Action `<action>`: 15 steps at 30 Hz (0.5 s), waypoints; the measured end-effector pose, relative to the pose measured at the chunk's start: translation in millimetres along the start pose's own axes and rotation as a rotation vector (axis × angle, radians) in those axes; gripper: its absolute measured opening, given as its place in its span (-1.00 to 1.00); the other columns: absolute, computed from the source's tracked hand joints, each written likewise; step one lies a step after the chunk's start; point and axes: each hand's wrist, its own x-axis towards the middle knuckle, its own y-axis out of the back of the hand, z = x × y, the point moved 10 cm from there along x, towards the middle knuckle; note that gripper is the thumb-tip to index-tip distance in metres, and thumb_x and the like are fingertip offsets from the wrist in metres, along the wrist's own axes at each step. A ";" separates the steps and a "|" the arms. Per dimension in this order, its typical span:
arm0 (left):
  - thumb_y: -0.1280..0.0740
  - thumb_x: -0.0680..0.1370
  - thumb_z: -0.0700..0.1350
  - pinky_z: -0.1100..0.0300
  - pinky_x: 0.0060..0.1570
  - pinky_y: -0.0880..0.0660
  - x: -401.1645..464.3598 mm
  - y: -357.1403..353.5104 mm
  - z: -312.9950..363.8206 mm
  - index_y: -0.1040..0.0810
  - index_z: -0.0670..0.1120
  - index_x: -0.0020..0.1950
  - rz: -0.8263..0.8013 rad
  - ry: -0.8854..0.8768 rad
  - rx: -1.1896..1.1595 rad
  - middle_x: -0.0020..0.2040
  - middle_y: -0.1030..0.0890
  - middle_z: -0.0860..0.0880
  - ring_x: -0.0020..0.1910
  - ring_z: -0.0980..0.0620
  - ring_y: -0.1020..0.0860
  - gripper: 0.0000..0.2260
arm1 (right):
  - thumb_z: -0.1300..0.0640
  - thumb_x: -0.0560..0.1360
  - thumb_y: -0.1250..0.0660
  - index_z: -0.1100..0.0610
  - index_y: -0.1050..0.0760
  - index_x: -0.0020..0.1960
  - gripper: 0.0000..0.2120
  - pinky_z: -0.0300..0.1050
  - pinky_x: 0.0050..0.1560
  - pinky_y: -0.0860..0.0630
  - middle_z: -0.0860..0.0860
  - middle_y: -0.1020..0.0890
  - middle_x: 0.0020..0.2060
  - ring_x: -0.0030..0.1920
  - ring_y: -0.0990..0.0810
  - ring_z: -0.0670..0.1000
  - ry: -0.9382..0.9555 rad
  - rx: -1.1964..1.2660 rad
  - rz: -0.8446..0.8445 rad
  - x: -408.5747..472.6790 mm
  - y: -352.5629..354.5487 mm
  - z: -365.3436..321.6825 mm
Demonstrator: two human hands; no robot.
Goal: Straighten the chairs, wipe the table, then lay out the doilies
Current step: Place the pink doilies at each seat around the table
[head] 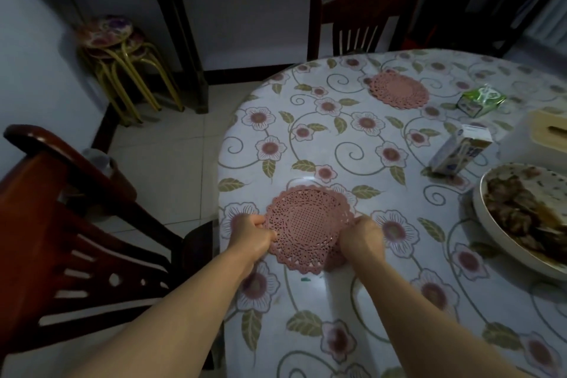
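Near doily (306,228) flat on the floral table (352,144), pinched at both edges — left hand (254,236) at nine o'clock, right hand (362,235) at three. Second doily (399,90) lies at one o'clock, before the far chair (362,18).

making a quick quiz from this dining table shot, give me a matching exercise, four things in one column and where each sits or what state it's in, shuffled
Things:
1. near doily
2. far doily
3. milk carton
4. plate of food

Places or states:
A. cut off by the right edge of the view
B. pinched at both sides by the left hand and right hand
C. flat on the table before the far chair
D. standing between doilies and plate

Pairs: 1-B, 2-C, 3-D, 4-A
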 end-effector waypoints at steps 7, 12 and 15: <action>-0.34 0.49 -0.23 0.07 0.17 -0.50 -38.8 -0.1 -7.4 -0.40 -0.10 0.35 0.003 0.026 0.099 0.24 -0.51 -0.12 0.10 -0.05 -0.54 -0.57 | 0.29 0.53 -0.18 0.31 -0.37 0.27 -0.68 0.05 0.12 -0.48 0.24 -0.47 0.21 0.19 -0.50 0.24 0.053 -0.068 0.018 -35.5 9.5 7.2; -0.33 0.50 -0.18 0.17 0.11 -0.42 -71.4 8.1 1.1 -0.33 -0.07 0.41 0.039 -0.006 0.180 0.34 -0.44 -0.11 0.23 -0.07 -0.47 -0.52 | 0.19 0.50 -0.20 0.11 -0.22 0.43 -0.50 0.11 0.36 -0.26 0.11 -0.23 0.44 0.43 -0.18 0.20 0.539 -0.455 -0.087 -72.4 -1.1 -26.6; -0.33 0.49 -0.17 0.16 0.16 -0.42 -91.3 14.8 1.6 -0.36 -0.07 0.38 0.055 -0.005 0.200 0.32 -0.46 -0.12 0.23 -0.07 -0.47 -0.54 | 0.14 0.55 -0.12 0.08 -0.23 0.44 -0.55 0.25 0.45 -0.06 0.03 -0.17 0.48 0.50 -0.04 0.18 0.639 -0.699 -0.362 -91.9 -32.9 -15.6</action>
